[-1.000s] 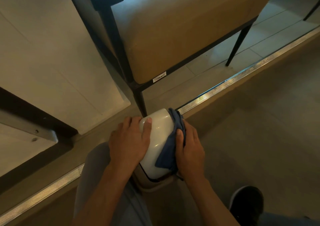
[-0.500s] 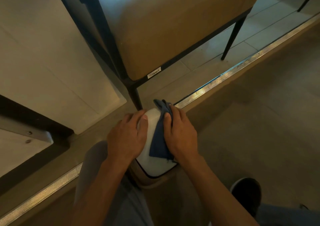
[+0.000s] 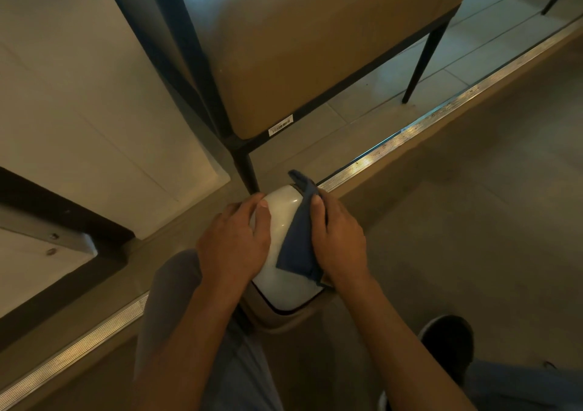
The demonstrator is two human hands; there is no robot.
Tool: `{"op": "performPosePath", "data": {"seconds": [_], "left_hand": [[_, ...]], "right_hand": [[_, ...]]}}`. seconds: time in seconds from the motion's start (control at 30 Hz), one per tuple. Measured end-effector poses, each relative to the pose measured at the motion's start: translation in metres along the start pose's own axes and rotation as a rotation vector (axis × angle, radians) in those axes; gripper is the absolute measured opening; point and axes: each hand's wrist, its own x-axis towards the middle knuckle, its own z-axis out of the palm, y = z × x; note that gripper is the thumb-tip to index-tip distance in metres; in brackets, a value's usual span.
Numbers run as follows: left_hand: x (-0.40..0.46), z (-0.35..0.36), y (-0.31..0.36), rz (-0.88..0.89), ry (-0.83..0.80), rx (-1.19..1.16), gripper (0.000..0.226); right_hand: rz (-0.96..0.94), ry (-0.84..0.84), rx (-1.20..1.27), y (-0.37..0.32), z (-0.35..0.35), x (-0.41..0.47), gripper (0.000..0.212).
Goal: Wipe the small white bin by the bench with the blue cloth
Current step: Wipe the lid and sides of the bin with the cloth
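The small white bin (image 3: pixel 280 218) stands on the floor just in front of my knees, its domed lid glossy and its lower body mostly hidden. My left hand (image 3: pixel 235 241) grips the lid's left side, thumb on top. My right hand (image 3: pixel 339 240) presses the blue cloth (image 3: pixel 298 246) flat against the lid's right side; one corner of the cloth sticks up past the far rim.
A tan padded bench (image 3: pixel 315 47) on a black metal frame stands right behind the bin, one leg (image 3: pixel 247 170) almost touching it. A ribbed metal floor strip (image 3: pixel 410 136) runs diagonally past. My dark shoe (image 3: pixel 448 344) is at lower right, a white wall panel (image 3: pixel 94 110) at left.
My right hand has slid the cloth along the lid's right side, first up onto the top, then back toward the right edge. The left hand has kept its hold.
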Motion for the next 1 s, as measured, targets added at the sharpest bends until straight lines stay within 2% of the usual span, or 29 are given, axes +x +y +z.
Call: {"op": "performPosePath", "data": {"seconds": [0.1,0.2,0.37,0.47,0.57,0.73,0.9,1.0], "left_hand": [[-0.001,0.001,-0.001,0.003,-0.007,-0.021,0.05],[-0.001,0.0,-0.004,0.021,-0.009,-0.043,0.053],[-0.001,-0.003,-0.003,0.033,-0.037,0.0,0.05],[0.0,-0.003,-0.001,0.026,-0.032,0.002,0.048],[0.0,-0.003,0.001,0.012,-0.028,-0.013,0.048],[0.0,-0.002,0.002,0.013,-0.019,-0.004,0.048],[-0.001,-0.003,0.0,0.025,-0.012,-0.012,0.049],[0.0,-0.004,0.0,0.029,-0.016,-0.024,0.05]], "right_hand": [[0.014,0.107,0.054,0.021,0.004,-0.036,0.052],[0.022,0.141,0.039,0.023,0.004,-0.042,0.051],[-0.015,0.1,-0.066,-0.001,0.004,-0.017,0.062],[-0.086,0.008,-0.226,-0.017,0.001,0.007,0.053],[-0.079,-0.073,-0.267,-0.028,0.0,0.025,0.05],[-0.102,-0.028,-0.143,-0.014,0.001,0.01,0.053],[0.034,0.055,0.043,0.012,-0.003,-0.03,0.056],[0.053,0.057,0.02,0.006,-0.003,-0.024,0.053]]}}
